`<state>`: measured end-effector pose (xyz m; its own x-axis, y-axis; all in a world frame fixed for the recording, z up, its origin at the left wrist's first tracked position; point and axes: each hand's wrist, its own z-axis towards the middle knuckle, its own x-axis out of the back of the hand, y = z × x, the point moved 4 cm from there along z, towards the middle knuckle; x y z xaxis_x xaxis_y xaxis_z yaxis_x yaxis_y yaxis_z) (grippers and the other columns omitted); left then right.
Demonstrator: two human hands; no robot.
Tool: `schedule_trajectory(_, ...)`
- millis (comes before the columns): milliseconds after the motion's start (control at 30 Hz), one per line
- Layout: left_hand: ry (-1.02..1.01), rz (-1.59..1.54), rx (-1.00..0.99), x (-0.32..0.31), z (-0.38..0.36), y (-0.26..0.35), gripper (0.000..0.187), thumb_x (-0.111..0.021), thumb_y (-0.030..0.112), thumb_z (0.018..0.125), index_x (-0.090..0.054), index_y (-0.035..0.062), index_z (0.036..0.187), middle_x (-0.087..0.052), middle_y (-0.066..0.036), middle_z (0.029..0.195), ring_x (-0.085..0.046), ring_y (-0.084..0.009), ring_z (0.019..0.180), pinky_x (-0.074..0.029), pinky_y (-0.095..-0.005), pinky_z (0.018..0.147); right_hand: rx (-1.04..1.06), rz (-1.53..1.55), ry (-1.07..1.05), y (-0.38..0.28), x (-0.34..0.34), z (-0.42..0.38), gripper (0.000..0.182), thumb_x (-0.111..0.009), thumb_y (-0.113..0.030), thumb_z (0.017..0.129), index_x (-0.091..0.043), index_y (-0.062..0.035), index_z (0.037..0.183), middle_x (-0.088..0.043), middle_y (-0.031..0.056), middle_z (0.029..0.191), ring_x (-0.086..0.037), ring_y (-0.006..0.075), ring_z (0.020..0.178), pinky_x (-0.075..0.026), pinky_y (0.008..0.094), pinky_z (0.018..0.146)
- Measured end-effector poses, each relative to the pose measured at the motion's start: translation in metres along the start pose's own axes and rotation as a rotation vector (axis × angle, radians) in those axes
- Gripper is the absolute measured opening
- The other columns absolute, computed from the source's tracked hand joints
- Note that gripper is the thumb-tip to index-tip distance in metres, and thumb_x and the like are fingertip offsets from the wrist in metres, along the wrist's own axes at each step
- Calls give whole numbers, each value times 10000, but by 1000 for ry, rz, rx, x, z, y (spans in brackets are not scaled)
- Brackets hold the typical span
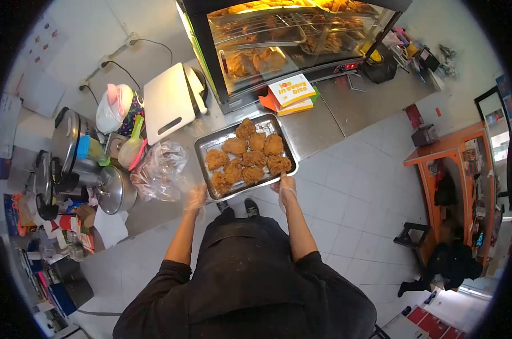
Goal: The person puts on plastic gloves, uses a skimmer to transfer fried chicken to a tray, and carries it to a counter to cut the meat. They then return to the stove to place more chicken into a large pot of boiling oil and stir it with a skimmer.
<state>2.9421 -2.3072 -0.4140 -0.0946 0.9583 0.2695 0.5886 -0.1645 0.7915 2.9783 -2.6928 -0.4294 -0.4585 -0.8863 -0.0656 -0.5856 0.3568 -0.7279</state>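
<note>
A rectangular metal tray [212, 139] with several pieces of brown fried chicken [235, 146] is in front of me at the counter edge. My left hand [197, 198], in a clear plastic glove, is closed on its near left corner. At the near right corner my right hand [286, 185], gloved the same way, grips the rim with the thumb on top. The undersides of both hands are hidden. Part of the tray overlaps the steel counter [307, 135], and its near side reaches out over the floor.
Behind the tray stands a lit glass warming cabinet [301, 39] with fried food inside. Printed cardboard boxes [291, 91] sit before it. To the left are white cutting boards [168, 101], a clear plastic bag [163, 169] and a lidded pot [116, 191]. Orange shelving [451, 155] stands right.
</note>
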Motion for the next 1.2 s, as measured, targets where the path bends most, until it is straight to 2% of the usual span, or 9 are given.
schedule_trajectory(200, 25, -315, -73, 8, -26, 18, 334, -644, 398, 977, -677, 66, 976, -650, -18, 825, -578, -124, 641, -536, -288, 644, 17, 110, -42, 13, 11, 4, 319, -524, -286, 1019, -569, 21, 1097, -635, 174, 957, -677, 285, 771, -612, 435, 717)
schedule_trajectory(300, 70, 322, -123, 31, -22, -5, 433, -566, 482, 996, -660, 61, 1028, -632, -49, 786, -584, -127, 680, -489, -317, 602, 46, 212, -292, 23, 18, -24, 413, -571, -344, 1007, -530, 12, 1212, -633, 220, 1200, -654, 347, 1070, -566, 466, 891)
schedule_trajectory(333, 64, -5, -231, 38, -64, 10, 468, -578, 508, 978, -669, 58, 1069, -659, -80, 762, -628, -167, 705, -520, -365, 649, 25, 137, -263, 47, 29, -17, 432, -589, -345, 1001, -509, -10, 1262, -605, 220, 1288, -636, 348, 1120, -558, 467, 890)
schedule_trajectory(433, 148, 157, -240, 80, -108, -31, 431, -604, 457, 948, -690, 43, 1031, -688, -98, 836, -648, -185, 778, -541, -375, 741, -144, -43, -263, 86, 28, -30, 159, -547, -202, 995, -570, -68, 1078, -598, 78, 961, -597, 211, 856, -521, 368, 741)
schedule_trajectory(600, 296, 217, -70, 130, -224, -161, 472, -563, 495, 928, -707, 51, 1003, -712, -206, 951, -674, -404, 888, -535, -477, 798, -239, -395, -388, 137, -40, -72, 105, -574, -141, 916, -592, -37, 912, -597, 83, 782, -577, 210, 625, -519, 357, 556)
schedule_trajectory(867, 718, 82, 199, 168, -453, -419, 418, -556, 460, 952, -684, 92, 1103, -702, -160, 1038, -669, -359, 973, -533, -465, 828, 220, -1316, -1163, 287, -195, -180, 297, -650, -240, 853, -586, -58, 628, -532, 72, 607, -538, 164, 526, -402, 327, 460)
schedule_trajectory(967, 821, 220, 124, 184, -510, -509, 380, -558, 403, 965, -679, 79, 1124, -695, -136, 1098, -673, -353, 986, -548, -458, 841, -376, -1002, -1714, 384, -179, -146, 280, -635, -281, 863, -635, -68, 681, -563, 65, 621, -549, 188, 544, -411, 364, 492)
schedule_trajectory(1033, 883, 254, 131, 207, -548, -549, 363, -549, 394, 968, -686, 91, 1114, -688, -143, 1119, -661, -363, 1013, -541, -462, 862, 59, -1814, -1483, 415, -192, -215, 245, -636, -278, 850, -650, -78, 709, -583, 73, 650, -567, 203, 574, -426, 375, 512)
schedule_trajectory(1200, 901, 346, 311, 298, -652, -699, 336, -521, 389, 972, -682, 122, 1097, -680, -177, 1132, -642, -398, 1060, -521, -506, 888, 139, -2253, -1437, 556, -249, -371, 178, -637, -269, 819, -686, -102, 780, -634, 92, 723, -613, 240, 649, -463, 402, 561)
